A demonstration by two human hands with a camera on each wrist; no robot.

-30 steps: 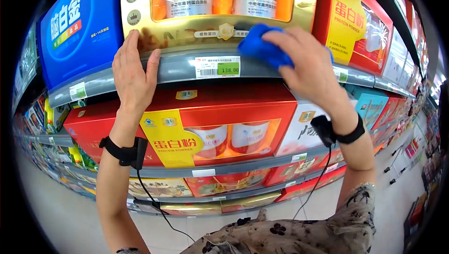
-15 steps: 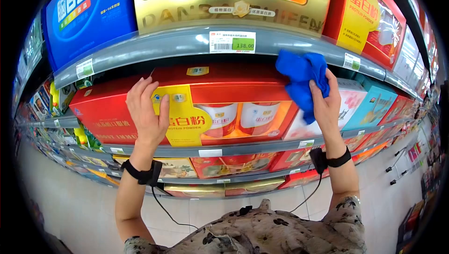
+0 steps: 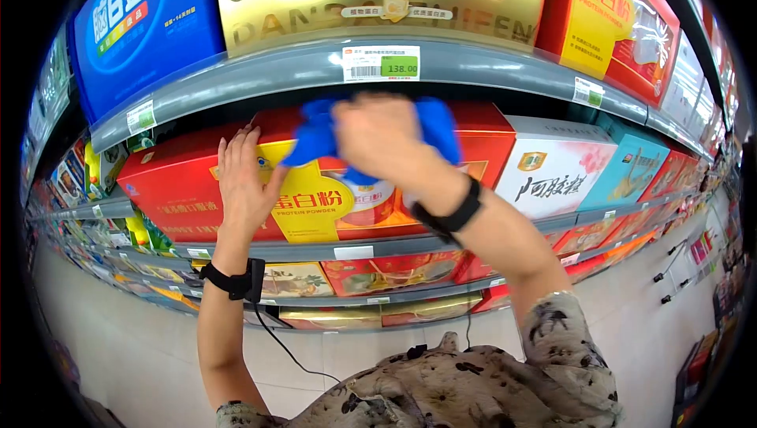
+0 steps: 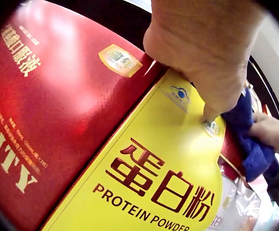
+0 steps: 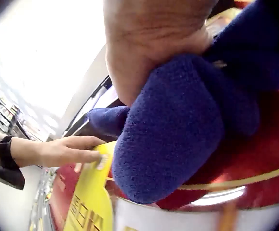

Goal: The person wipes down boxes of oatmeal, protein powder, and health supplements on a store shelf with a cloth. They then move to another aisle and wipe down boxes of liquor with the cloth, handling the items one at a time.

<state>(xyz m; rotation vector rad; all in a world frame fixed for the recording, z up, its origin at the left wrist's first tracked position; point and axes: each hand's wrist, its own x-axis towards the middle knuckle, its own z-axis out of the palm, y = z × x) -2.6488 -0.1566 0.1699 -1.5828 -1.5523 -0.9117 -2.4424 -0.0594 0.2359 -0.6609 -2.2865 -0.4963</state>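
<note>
The right hand, slightly blurred, holds a crumpled blue cloth against the top front of the red protein powder box. In the right wrist view the cloth bunches out below the palm. Beside it on the left, the left hand lies with extended fingers at the upper edge of the same box, next to its yellow panel. The left wrist view shows that hand's thumb touching the yellow panel near a small round seal; its other fingers are hidden there.
Above runs a grey shelf edge with price tags, carrying a blue box and a gold box. A white box and a teal box stand to the right. Lower shelves hold more boxes; a cable hangs from the left wrist camera.
The right hand has moved from the upper shelf edge down to the red box, then left across it with the cloth. My left hand has gone from the gold box down onto the red box.
</note>
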